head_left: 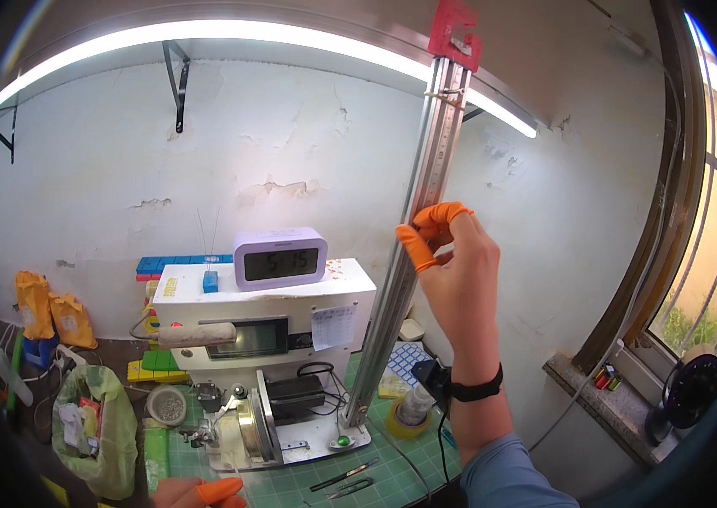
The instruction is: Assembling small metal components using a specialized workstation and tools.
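My right hand (464,262), with orange finger cots on its fingers, is raised at the tall metal rail (430,169) with ruler-like markings. Its thumb and fingers are curled into a pinch against or just in front of the rail; whatever they hold is too small to make out. A red bracket (455,35) tops the rail. At the lower edge my left hand (197,493) shows only in part, its orange-capped fingers pressed together. It is below the white bench machine (265,292), near the brass-coloured wheel (250,430). What it grips is hidden.
A lilac digital clock (280,258) stands on the machine. A green plastic bag (97,432) and a grey bowl (167,405) are to the left. Small snips (351,488), a pen-like tool (344,475) and a tape roll (406,419) lie on the green cutting mat (303,483). A fan (693,389) stands by the window.
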`<action>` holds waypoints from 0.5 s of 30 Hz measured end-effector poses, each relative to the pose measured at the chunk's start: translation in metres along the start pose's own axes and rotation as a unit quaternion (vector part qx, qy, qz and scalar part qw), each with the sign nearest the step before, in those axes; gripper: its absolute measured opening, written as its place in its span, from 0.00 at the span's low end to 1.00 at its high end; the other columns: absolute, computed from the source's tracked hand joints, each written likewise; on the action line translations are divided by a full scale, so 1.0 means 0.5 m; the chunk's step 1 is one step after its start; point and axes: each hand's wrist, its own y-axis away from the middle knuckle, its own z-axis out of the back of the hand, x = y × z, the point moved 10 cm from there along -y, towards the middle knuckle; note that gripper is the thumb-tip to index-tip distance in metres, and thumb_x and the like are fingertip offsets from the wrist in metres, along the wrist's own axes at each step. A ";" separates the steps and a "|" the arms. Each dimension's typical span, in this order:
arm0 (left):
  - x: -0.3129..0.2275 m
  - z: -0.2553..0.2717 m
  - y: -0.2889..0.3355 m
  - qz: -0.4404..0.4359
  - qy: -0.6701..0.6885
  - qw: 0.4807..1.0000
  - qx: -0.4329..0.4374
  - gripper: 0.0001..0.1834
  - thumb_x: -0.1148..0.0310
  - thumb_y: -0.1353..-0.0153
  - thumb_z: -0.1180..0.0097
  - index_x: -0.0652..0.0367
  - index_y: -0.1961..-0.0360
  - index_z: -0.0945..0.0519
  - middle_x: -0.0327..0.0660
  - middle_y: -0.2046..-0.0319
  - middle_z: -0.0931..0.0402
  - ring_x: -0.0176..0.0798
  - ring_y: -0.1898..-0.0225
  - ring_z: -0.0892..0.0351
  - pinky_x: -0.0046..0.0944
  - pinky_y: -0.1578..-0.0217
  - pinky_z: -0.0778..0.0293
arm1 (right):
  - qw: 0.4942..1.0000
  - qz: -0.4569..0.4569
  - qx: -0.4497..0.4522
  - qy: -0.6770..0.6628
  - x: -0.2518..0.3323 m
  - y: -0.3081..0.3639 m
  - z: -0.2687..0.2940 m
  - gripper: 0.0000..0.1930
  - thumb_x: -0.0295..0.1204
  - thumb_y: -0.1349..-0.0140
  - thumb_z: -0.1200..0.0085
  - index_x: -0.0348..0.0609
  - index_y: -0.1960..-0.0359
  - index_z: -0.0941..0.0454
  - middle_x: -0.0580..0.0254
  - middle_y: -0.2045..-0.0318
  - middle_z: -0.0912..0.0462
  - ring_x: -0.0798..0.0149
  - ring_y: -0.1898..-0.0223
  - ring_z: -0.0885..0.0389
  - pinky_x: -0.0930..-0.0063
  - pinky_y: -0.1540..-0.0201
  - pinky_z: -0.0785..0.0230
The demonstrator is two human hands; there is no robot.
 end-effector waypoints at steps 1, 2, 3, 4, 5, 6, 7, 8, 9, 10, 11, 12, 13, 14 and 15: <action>0.000 0.000 -0.001 -0.005 -0.003 1.000 0.001 0.11 0.82 0.34 0.40 0.65 0.53 0.12 0.45 0.75 0.15 0.37 0.78 0.18 0.33 0.76 0.26 | 0.999 -0.018 0.020 -0.041 -0.009 -0.002 0.000 0.08 0.25 0.37 0.30 0.36 0.61 0.17 0.61 0.69 0.15 0.69 0.71 0.17 0.74 0.69 0.22; 0.005 0.001 0.001 0.001 -0.003 1.000 0.004 0.11 0.82 0.34 0.40 0.65 0.53 0.12 0.45 0.75 0.15 0.37 0.78 0.18 0.33 0.76 0.26 | 0.995 -0.037 0.040 -0.081 -0.017 0.000 0.001 0.09 0.25 0.37 0.30 0.35 0.59 0.17 0.61 0.70 0.15 0.70 0.71 0.16 0.74 0.69 0.22; 0.010 0.005 0.003 0.005 -0.003 1.000 0.001 0.11 0.82 0.34 0.41 0.65 0.53 0.12 0.45 0.75 0.15 0.38 0.78 0.18 0.33 0.75 0.25 | 0.976 -0.100 0.077 -0.180 -0.036 0.009 -0.011 0.09 0.24 0.35 0.31 0.33 0.58 0.17 0.61 0.70 0.14 0.71 0.71 0.15 0.75 0.69 0.21; 0.015 0.009 0.003 0.006 -0.001 1.000 -0.001 0.11 0.82 0.34 0.41 0.65 0.53 0.12 0.44 0.75 0.15 0.38 0.78 0.17 0.33 0.75 0.25 | 0.975 -0.105 0.079 -0.178 -0.038 0.013 -0.003 0.09 0.24 0.35 0.31 0.33 0.58 0.17 0.61 0.70 0.14 0.71 0.71 0.15 0.75 0.69 0.21; 0.020 0.009 0.003 0.009 0.000 1.000 0.004 0.11 0.82 0.34 0.41 0.65 0.53 0.12 0.44 0.75 0.15 0.38 0.78 0.17 0.33 0.75 0.25 | 0.944 -0.122 0.099 -0.291 -0.038 0.020 -0.008 0.08 0.24 0.35 0.32 0.34 0.58 0.16 0.61 0.69 0.14 0.71 0.70 0.15 0.76 0.68 0.20; 0.023 0.013 0.003 0.008 -0.002 1.000 -0.001 0.11 0.82 0.35 0.42 0.65 0.53 0.12 0.44 0.75 0.15 0.39 0.78 0.17 0.34 0.75 0.25 | 0.899 -0.138 0.115 -0.399 -0.038 0.028 -0.016 0.07 0.24 0.34 0.33 0.34 0.58 0.16 0.61 0.69 0.13 0.71 0.69 0.14 0.77 0.68 0.19; 0.026 0.016 0.002 0.008 -0.002 1.000 -0.005 0.11 0.82 0.35 0.42 0.65 0.54 0.12 0.44 0.75 0.15 0.39 0.78 0.17 0.34 0.74 0.24 | 0.893 -0.128 0.115 -0.416 -0.042 0.028 -0.013 0.06 0.25 0.32 0.35 0.34 0.58 0.16 0.60 0.69 0.14 0.70 0.70 0.14 0.77 0.69 0.18; 0.030 0.013 0.001 0.009 0.000 1.000 0.001 0.11 0.82 0.35 0.42 0.65 0.54 0.12 0.44 0.75 0.15 0.39 0.78 0.17 0.34 0.74 0.24 | 0.893 -0.133 0.113 -0.414 -0.051 0.028 -0.013 0.06 0.25 0.32 0.35 0.34 0.58 0.16 0.60 0.69 0.14 0.70 0.70 0.14 0.77 0.69 0.18; 0.035 0.012 0.000 0.010 0.005 1.000 -0.001 0.11 0.82 0.35 0.41 0.66 0.53 0.13 0.44 0.75 0.15 0.39 0.78 0.17 0.34 0.74 0.24 | 0.884 -0.143 0.119 -0.430 -0.060 0.028 -0.017 0.07 0.25 0.31 0.35 0.34 0.58 0.16 0.60 0.69 0.13 0.70 0.71 0.14 0.77 0.70 0.18; 0.038 0.011 0.001 0.012 0.011 1.000 -0.002 0.11 0.82 0.35 0.41 0.66 0.53 0.13 0.44 0.75 0.15 0.39 0.78 0.17 0.34 0.74 0.24 | 0.873 -0.153 0.124 -0.446 -0.068 0.030 -0.021 0.07 0.26 0.31 0.36 0.34 0.58 0.16 0.59 0.69 0.13 0.70 0.71 0.14 0.77 0.71 0.19; 0.040 0.009 0.001 0.013 0.012 1.000 0.003 0.11 0.82 0.35 0.41 0.66 0.53 0.13 0.44 0.75 0.15 0.39 0.78 0.17 0.34 0.74 0.24 | 0.874 -0.158 0.122 -0.444 -0.076 0.031 -0.021 0.07 0.26 0.31 0.36 0.34 0.58 0.16 0.59 0.69 0.13 0.70 0.71 0.14 0.77 0.71 0.19; 0.039 0.007 0.002 0.008 0.003 1.000 0.005 0.11 0.82 0.35 0.41 0.66 0.53 0.13 0.44 0.75 0.15 0.39 0.77 0.17 0.34 0.74 0.24 | 0.870 -0.165 0.123 -0.448 -0.082 0.033 -0.022 0.07 0.27 0.31 0.36 0.34 0.57 0.16 0.59 0.69 0.13 0.69 0.72 0.14 0.77 0.72 0.19; 0.038 0.005 0.003 0.006 -0.006 1.000 0.007 0.11 0.82 0.35 0.41 0.67 0.53 0.13 0.44 0.76 0.15 0.39 0.77 0.16 0.34 0.74 0.25 | 0.866 -0.173 0.126 -0.453 -0.088 0.035 -0.026 0.08 0.27 0.30 0.36 0.34 0.57 0.16 0.58 0.69 0.13 0.69 0.73 0.15 0.77 0.73 0.20; 0.039 0.001 0.003 0.008 -0.005 1.000 0.011 0.11 0.82 0.35 0.41 0.67 0.53 0.13 0.44 0.76 0.15 0.39 0.77 0.16 0.34 0.74 0.25 | 0.865 -0.177 0.126 -0.452 -0.091 0.037 -0.028 0.08 0.27 0.30 0.36 0.34 0.57 0.16 0.58 0.69 0.13 0.69 0.73 0.15 0.77 0.73 0.20; 0.038 0.000 0.002 0.004 -0.004 1.000 0.007 0.10 0.82 0.35 0.41 0.67 0.54 0.13 0.44 0.76 0.15 0.39 0.78 0.17 0.34 0.74 0.25 | 0.862 -0.175 0.125 -0.460 -0.089 0.038 -0.028 0.08 0.27 0.31 0.36 0.34 0.58 0.16 0.58 0.69 0.13 0.69 0.74 0.15 0.77 0.74 0.20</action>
